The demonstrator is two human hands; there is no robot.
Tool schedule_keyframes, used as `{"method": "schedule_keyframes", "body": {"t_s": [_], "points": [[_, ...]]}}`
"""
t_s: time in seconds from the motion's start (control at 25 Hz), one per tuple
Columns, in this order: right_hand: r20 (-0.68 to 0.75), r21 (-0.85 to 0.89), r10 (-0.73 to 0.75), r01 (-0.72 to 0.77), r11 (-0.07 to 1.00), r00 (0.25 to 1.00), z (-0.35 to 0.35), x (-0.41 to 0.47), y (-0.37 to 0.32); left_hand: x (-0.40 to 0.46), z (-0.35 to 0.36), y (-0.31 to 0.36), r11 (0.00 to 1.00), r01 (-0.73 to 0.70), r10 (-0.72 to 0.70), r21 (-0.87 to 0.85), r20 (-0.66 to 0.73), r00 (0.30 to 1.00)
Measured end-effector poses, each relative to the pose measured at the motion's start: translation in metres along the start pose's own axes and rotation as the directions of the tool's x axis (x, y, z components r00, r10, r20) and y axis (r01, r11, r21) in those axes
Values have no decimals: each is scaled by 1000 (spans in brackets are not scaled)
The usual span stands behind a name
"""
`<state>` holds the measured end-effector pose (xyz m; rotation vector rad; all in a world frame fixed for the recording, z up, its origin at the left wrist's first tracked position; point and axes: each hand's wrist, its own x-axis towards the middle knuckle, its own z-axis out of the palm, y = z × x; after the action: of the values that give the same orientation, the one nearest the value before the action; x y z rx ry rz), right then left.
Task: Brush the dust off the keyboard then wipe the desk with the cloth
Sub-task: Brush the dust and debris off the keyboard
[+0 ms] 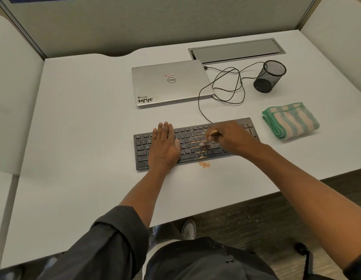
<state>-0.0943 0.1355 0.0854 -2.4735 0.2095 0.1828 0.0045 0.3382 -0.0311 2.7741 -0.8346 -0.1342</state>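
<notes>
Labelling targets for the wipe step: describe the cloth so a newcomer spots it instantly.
Start at the black keyboard near the front of the white desk. Just past its right end lies the folded terry cloth, flat on the desk and untouched by either hand. It is the only soft item, striped green and beige, nearer than the black mesh pen cup.

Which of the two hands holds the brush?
The right hand grips the brush; the left hand rests flat on the keyboard.
</notes>
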Motion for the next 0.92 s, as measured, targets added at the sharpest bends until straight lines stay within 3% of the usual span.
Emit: {"method": "schedule_keyframes", "body": {"t_s": [0.08,0.24,0.48,0.72,0.92], "points": [[-38,25,7,-7,1000,999,-7,-2,3,0,0,0,1000,-1,1,-1,-1,1000],[-250,29,-12,20,999,968,-17,16,3,-2,0,0,1000,0,0,-3,5,1000],[-26,12,47,-47,999,999,-15,18,1,-1,-1,1,1000,1,-1,3,-7,1000],[-206,72,51,-37,997,977,-24,26,2,-2,1,0,1000,0,0,13,-2,1000],[-120,-113,6,-20,993,993,-6,24,2,-2,1,0,1000,-4,5,8,-21,1000]]}}
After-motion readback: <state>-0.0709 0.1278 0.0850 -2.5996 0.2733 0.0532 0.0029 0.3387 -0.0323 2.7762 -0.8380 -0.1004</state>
